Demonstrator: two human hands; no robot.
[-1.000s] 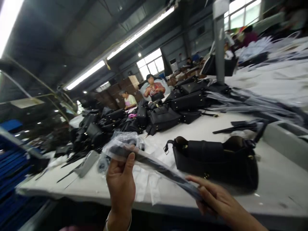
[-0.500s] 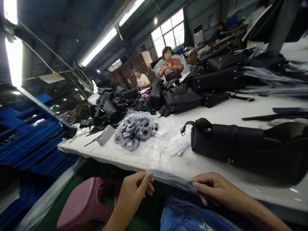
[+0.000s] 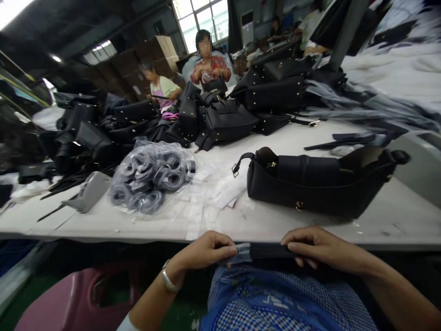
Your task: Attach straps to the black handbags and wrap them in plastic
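One long, smooth white worktable [image 3: 275, 233] spans the space just beyond the grip. Farther off rises a heap of black, leather-like bags [image 3: 230, 120] with metal studs; nearer, ahead and to the right, sits an open, boxy black handbag [image 3: 327, 191]. Ahead and left, a crinkled clear plastic bag [image 3: 163, 149] encloses ring-shaped grey coils [image 3: 143, 170]. At the grip itself, left hand [image 3: 213, 250] and right hand [image 3: 320, 246] pinch a flat black strip [image 3: 267, 252], grey and film-like toward the left, held straight between them.
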